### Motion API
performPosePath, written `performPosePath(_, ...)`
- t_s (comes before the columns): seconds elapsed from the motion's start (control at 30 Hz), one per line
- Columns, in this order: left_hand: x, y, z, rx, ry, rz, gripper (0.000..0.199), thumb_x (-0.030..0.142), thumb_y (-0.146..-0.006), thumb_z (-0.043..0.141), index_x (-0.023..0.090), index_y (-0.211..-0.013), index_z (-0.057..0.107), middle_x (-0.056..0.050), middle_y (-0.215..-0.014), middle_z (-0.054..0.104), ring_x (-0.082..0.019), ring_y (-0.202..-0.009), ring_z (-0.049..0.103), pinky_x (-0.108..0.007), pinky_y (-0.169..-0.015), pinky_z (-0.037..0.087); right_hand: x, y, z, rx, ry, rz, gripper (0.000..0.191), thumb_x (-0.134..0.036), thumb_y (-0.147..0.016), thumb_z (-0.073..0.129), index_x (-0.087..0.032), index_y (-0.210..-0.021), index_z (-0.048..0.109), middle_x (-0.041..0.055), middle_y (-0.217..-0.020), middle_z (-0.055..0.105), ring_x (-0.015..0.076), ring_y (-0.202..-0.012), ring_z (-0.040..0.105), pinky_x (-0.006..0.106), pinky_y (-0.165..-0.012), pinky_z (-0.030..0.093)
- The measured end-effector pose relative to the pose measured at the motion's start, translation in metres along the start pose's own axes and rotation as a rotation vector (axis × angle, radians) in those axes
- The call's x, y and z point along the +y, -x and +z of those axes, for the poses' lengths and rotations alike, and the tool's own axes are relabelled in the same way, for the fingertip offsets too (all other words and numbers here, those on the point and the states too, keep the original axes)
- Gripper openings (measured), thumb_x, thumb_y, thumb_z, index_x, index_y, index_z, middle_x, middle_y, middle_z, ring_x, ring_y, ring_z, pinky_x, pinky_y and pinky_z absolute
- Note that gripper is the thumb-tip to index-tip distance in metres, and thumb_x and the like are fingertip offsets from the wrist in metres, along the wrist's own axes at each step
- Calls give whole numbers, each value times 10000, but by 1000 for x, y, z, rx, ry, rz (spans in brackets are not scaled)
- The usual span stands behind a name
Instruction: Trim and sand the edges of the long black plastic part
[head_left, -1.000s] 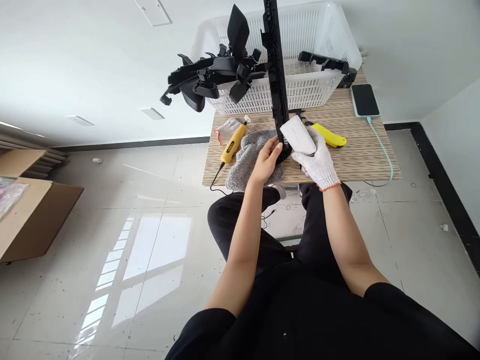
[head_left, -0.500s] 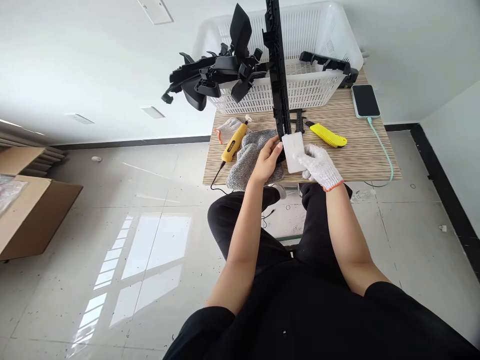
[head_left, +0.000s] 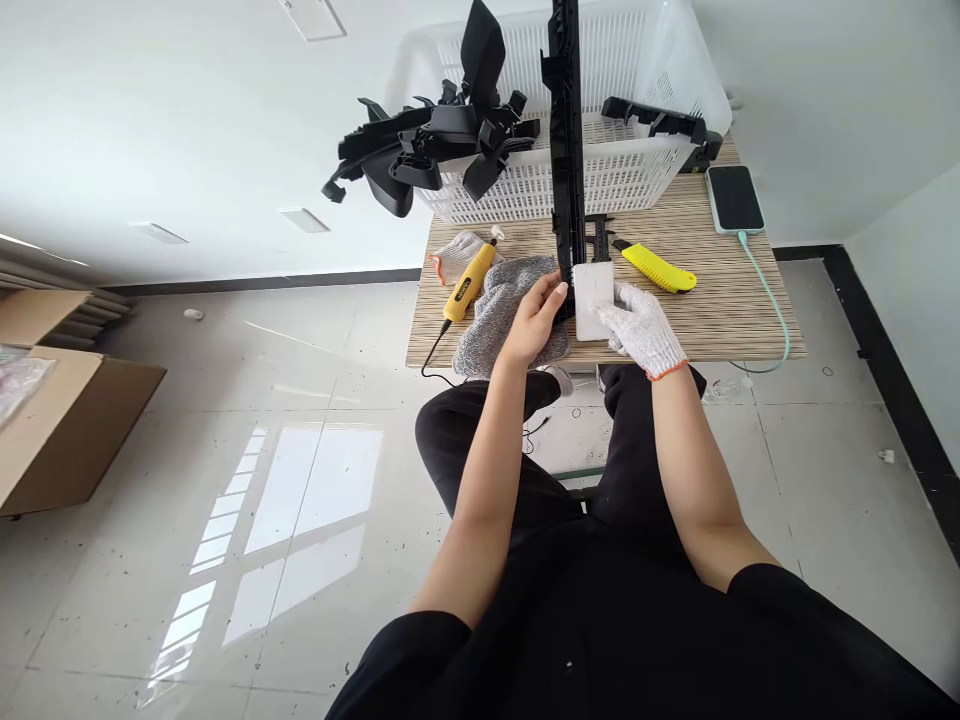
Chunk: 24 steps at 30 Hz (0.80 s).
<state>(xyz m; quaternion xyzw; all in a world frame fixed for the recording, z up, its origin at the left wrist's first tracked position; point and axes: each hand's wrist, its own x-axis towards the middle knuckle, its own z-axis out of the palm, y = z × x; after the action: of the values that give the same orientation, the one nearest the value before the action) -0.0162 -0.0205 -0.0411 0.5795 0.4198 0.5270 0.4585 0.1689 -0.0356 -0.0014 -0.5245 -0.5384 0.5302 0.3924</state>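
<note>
My left hand [head_left: 537, 318], bare, grips the lower end of a long black plastic strip [head_left: 568, 150] that stands up across the basket's front. In my right hand [head_left: 641, 328], which wears a white knitted glove with an orange edge, is a flat white block [head_left: 593, 302]. The block is right beside the strip's lower end; whether they touch is unclear. A grey cloth [head_left: 506, 320] lies under and left of my left hand. Just behind the block is a black caliper [head_left: 599, 240], partly hidden.
A white basket [head_left: 637, 180] holding black parts [head_left: 450, 135] stands at the back. Around lie a yellow corded tool [head_left: 469, 283], a glove [head_left: 456, 255], a yellow cutter [head_left: 658, 268] and a phone [head_left: 735, 200] on the striped table [head_left: 735, 320].
The black strip has swung to the right at its upper end and now looks more upright. The white block has shifted slightly right and straightened. Both hands keep their hold.
</note>
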Motion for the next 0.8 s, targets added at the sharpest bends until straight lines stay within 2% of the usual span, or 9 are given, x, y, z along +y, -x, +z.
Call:
performPosePath(0.1,1,0,0,-10,5,13,412,603,-943,578,247,-1126,675,-77,-1218,720,-261,-1267,625,-432,-1130,469,1,-2,5,61,-27,7,333,-388,-782,753,-209,-1062,733,13,-798,666,74,-501,476,186,-356,398)
performPosePath(0.17,0,0,1,-24,15,9,402,604,-928,604,242,-1093,662,-71,-1125,730,-244,-1171,663,-417,-1075,505,2,-5,8,169,-98,16,333,-411,-788,742,-211,-1053,718,10,-787,661,75,-502,476,182,-354,379)
performPosePath(0.23,-1,1,2,-59,15,-12,428,626,-903,633,233,-1071,649,-59,-1024,731,-227,-1064,688,-399,-1013,537,4,-9,9,301,-197,-2,320,-441,-818,707,-222,-1050,697,-10,-745,630,57,-460,417,180,-339,328)
performPosePath(0.3,-1,2,3,-85,12,-28,460,648,-888,644,226,-1071,648,-51,-975,730,-220,-1020,696,-386,-987,548,5,-12,6,364,-275,-36,301,-456,-836,688,-230,-1035,685,-31,-711,596,38,-423,341,182,-331,284)
performPosePath(0.4,0,2,3,-78,24,-18,484,655,-886,642,225,-1109,655,-56,-1028,738,-228,-1082,687,-381,-1022,532,5,-9,-2,221,-238,-15,313,-441,-794,743,-220,-1011,701,-33,-710,599,30,-416,320,183,-320,252)
performPosePath(0.5,3,3,3,-63,21,-4,463,629,-914,613,226,-1138,649,-63,-1113,729,-234,-1170,657,-385,-1071,500,3,-4,-8,66,-84,48,346,-423,-758,787,-209,-1023,726,-13,-754,634,45,-450,384,179,-321,279)
performPosePath(0.67,7,3,1,-71,-18,-28,327,540,-955,575,233,-1054,623,-63,-1109,689,-227,-1132,637,-378,-1035,487,2,-3,-8,52,29,48,358,-399,-767,793,-199,-1058,729,12,-828,665,68,-531,484,185,-383,402)
performPosePath(0.8,7,2,0,-75,-13,-56,308,535,-915,637,233,-960,593,-25,-909,616,-192,-934,604,-342,-899,492,4,-6,-6,82,-50,45,318,-404,-781,782,-184,-1003,717,19,-817,657,69,-542,483,175,-375,366)
